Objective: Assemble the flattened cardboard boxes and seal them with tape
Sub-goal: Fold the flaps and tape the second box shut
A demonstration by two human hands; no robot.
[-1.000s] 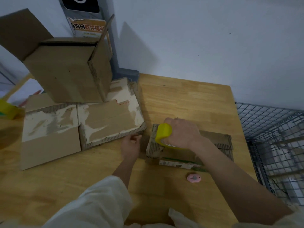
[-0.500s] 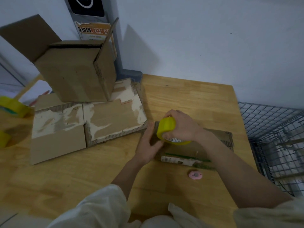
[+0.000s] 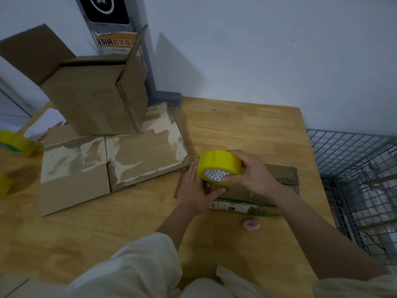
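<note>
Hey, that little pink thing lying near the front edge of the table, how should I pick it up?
Come straight down on the pink thing and pinch across its narrower span. It lies flat and low on the table, apart from the flattened box, so there is probably room for fingertips all round.

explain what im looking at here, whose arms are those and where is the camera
No machine here: a person is working with bare hands, and the one camera sits on their head, looking forward and down. That is why both arms reach in from the bottom edge.

The right hand holds a roll of yellow packing tape just above a small flattened brown cardboard box. The left hand lies flat on that box with straight fingers.

On the light wooden table there is also a larger flattened cardboard sheet, an assembled open brown box standing on it, and a small pink object.
</note>
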